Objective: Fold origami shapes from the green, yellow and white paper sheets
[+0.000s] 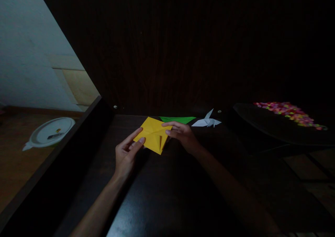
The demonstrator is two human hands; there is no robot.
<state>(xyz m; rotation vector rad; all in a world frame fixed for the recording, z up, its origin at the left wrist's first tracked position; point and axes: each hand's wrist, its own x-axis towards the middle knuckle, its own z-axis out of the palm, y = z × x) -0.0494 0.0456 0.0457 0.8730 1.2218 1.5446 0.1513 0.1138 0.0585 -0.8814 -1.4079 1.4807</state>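
A folded yellow origami paper point(152, 132), diamond-shaped with creases and a small raised flap near its lower corner, is held above the dark tabletop. My left hand point(127, 157) pinches its left corner between thumb and fingers. On the opposite side my right hand point(183, 136) grips the right corner, thumb and index finger closed on the edge. Behind the yellow paper lies a folded green paper point(179, 119), partly hidden by it and by my right hand. A white origami bird point(207, 121) rests to the right of the green paper.
A dark wooden panel point(167, 55) rises behind the tabletop point(146, 195). Along the left runs a raised dark edge point(57, 160). Beyond it, a round white lidded container point(52, 132) stands low on the floor. Colourful small pieces point(290, 114) lie on a dark surface at right.
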